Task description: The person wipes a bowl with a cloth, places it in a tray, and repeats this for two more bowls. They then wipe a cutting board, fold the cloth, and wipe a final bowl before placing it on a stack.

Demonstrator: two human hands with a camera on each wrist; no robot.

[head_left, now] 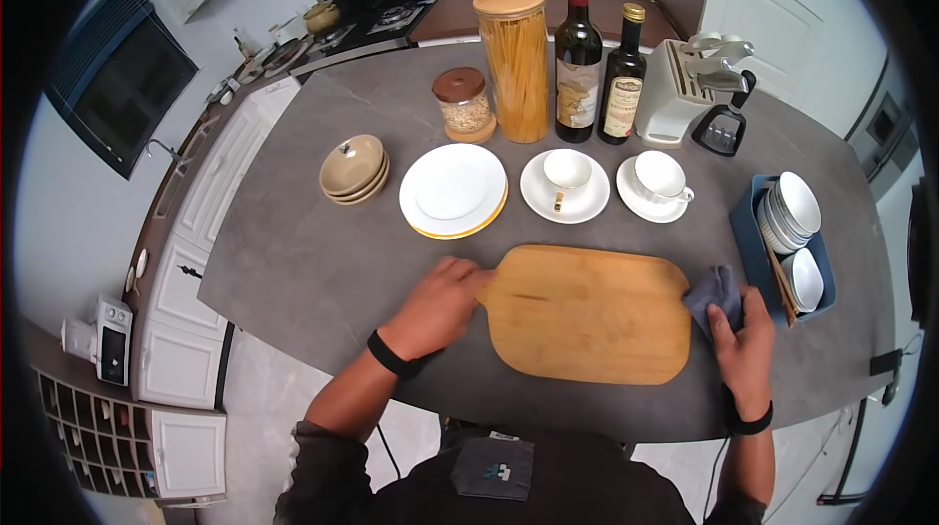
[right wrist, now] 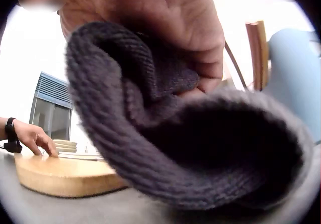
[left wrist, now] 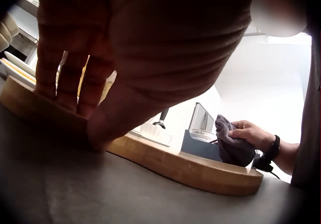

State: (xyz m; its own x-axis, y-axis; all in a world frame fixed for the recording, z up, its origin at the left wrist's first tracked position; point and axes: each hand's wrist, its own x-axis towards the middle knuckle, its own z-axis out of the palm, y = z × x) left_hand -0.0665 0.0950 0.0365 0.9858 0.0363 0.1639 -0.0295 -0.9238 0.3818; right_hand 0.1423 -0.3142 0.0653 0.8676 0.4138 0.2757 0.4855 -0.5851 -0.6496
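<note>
A wooden cutting board (head_left: 590,315) lies flat on the grey table, its handle end toward the left. My left hand (head_left: 442,302) holds that handle end; in the left wrist view the thumb and fingers of the left hand (left wrist: 120,63) are at the board's edge (left wrist: 200,176). Just past the board's right end, my right hand (head_left: 746,344) grips a bunched dark grey cloth (head_left: 714,300). The right wrist view shows the folded cloth (right wrist: 125,148) hanging from the fingers of the right hand (right wrist: 150,18), with the board (right wrist: 70,176) to its left.
Behind the board are stacked bowls (head_left: 352,168), white plates (head_left: 453,190) and two cups on saucers (head_left: 565,207). Farther back stand a jar (head_left: 464,104), a pasta container (head_left: 516,65), two bottles (head_left: 577,75) and a knife block (head_left: 669,94). A blue bin (head_left: 753,251) with bowls is at the right.
</note>
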